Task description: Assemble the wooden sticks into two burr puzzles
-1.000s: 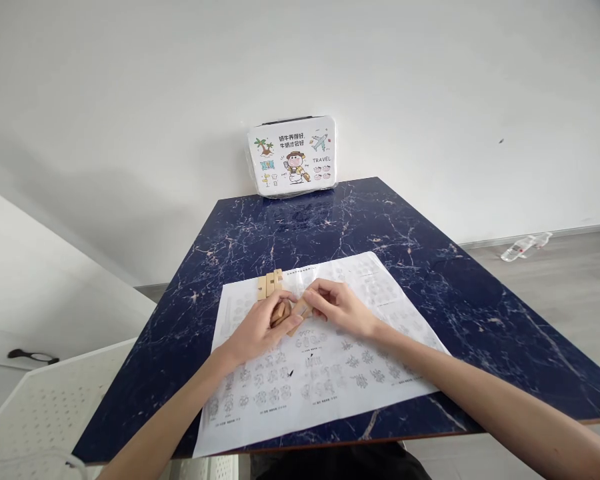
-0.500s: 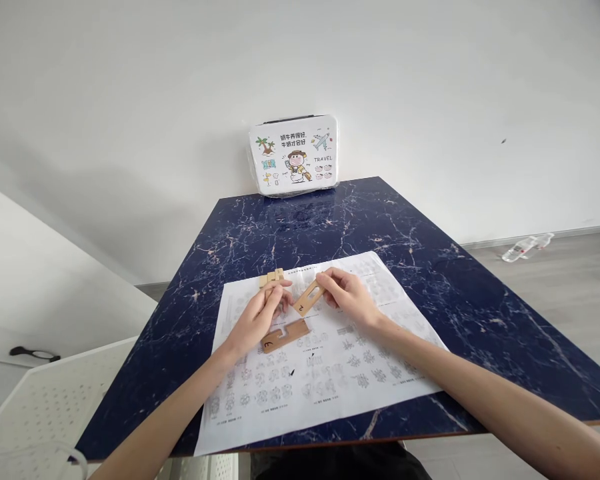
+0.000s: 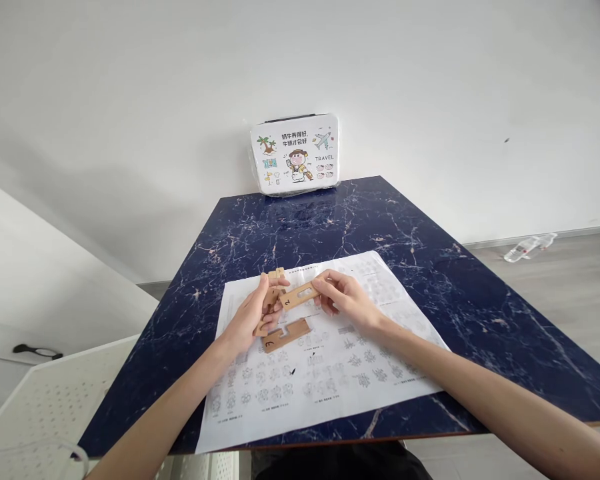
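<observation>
White wall backs a dark blue marbled table (image 3: 420, 267), with a printed sheet (image 3: 330, 393) at its near edge and an illustrated case (image 3: 295, 155) at its far edge. Above the sheet, the right hand (image 3: 347, 303) pinches a slotted wooden piece (image 3: 296, 297) by its right end. The left hand (image 3: 247, 320) pinches a second piece (image 3: 269, 308) against it. A notched piece (image 3: 286, 335) lies just nearer.
</observation>
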Demonstrator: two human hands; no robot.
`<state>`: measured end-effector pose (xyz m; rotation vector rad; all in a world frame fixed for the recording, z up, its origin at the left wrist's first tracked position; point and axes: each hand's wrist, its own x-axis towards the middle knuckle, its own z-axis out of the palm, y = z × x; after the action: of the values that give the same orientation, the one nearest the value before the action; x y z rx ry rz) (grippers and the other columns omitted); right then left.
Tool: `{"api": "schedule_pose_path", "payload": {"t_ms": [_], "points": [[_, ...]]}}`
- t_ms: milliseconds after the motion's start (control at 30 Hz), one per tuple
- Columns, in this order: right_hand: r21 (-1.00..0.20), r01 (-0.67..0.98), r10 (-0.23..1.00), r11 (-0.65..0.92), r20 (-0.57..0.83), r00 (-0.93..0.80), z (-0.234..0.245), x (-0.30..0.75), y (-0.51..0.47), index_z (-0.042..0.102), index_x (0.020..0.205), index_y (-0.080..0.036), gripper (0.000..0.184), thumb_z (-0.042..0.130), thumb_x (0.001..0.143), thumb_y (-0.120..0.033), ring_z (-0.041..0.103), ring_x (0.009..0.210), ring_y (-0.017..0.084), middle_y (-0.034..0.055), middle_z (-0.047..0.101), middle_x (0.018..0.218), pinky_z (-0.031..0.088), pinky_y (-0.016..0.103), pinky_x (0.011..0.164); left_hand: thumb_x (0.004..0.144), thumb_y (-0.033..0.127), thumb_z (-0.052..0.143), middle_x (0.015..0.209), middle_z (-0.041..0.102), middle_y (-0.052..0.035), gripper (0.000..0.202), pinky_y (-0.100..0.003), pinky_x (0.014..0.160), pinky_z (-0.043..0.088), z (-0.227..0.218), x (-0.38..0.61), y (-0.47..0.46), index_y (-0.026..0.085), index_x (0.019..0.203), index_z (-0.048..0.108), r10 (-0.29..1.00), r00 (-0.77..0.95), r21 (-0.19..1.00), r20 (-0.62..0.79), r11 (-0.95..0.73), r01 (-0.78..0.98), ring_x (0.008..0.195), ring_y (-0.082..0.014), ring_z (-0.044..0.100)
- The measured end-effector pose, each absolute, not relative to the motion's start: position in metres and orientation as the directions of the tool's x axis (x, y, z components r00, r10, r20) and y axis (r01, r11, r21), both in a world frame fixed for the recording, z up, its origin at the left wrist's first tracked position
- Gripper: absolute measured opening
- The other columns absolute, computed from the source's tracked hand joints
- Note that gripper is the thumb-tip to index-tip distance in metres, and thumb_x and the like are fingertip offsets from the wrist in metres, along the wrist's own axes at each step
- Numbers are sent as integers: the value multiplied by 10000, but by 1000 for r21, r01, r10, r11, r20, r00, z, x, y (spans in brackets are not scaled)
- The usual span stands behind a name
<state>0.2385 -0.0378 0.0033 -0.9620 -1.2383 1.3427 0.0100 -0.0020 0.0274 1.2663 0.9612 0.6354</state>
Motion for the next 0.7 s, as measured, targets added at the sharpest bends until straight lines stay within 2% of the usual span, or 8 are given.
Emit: {"api": "schedule_pose_path", "payload": {"t_ms": [67,133,200,300,400,500,600,700], "points": [[-986,-162,986,47,72,-152,3,239,-38,613,875,-226,395,691,944,-606,495,517,119,-4,664,704,349,302,524,1006,786,383,657,410,45,623,-239,407,255,27,9,1,234,1140,639,840,463,959,-284,258,119,454,-97,295],[-982,-181,987,46,72,-142,2,238,-37,611,860,-227,394,699,937,-603,488,512,118,-3,664,705,335,301,519,1030,740,366,678,411,35,599,-246,437,299,25,8,3,224,1152,645,843,457,959,-283,251,131,496,-112,329],[-977,-210,990,49,74,-116,1,238,-36,611,840,-228,392,705,929,-598,474,502,114,-8,654,701,320,301,513,1069,638,364,705,440,23,527,-259,501,385,23,8,3,223,1252,632,846,475,969,-240,185,161,556,-133,410],[-967,-252,997,28,44,-59,-1,239,-34,612,821,-230,387,714,914,-591,437,485,108,-21,629,682,283,301,502,1100,499,387,807,550,-12,443,-293,669,512,20,8,-1,244,1411,572,848,514,960,-131,-21,280,725,-170,572],[-958,-287,1000,-6,-2,-13,-3,241,-32,597,782,-225,400,728,897,-586,400,479,102,-30,596,660,251,302,499,1110,431,433,1003,666,-73,376,-350,850,565,19,10,-6,255,1394,604,812,584,869,13,-298,395,953,-220,658],[-944,-330,1000,-15,-17,5,-2,243,-31,590,772,-216,411,744,880,-581,398,491,96,-25,606,694,253,302,507,1110,368,464,1239,689,-116,337,-392,922,587,19,12,-9,269,1397,611,733,674,798,88,-457,393,1072,-245,683],[-933,-359,1000,-21,-22,-1,-1,243,-32,595,774,-210,414,762,867,-577,404,498,94,-21,613,708,256,300,515,1096,318,506,1431,618,-114,360,-434,1029,568,19,13,-11,308,1448,577,688,714,735,132,-551,395,1246,-262,651],[-931,-365,1000,-20,-19,-8,1,243,-33,596,772,-207,417,765,871,-575,398,497,94,-19,611,702,246,300,513,1073,269,538,1367,643,-112,287,-456,1055,542,17,13,-12,282,1332,660,624,746,611,232,-690,388,1265,-267,635]]}}
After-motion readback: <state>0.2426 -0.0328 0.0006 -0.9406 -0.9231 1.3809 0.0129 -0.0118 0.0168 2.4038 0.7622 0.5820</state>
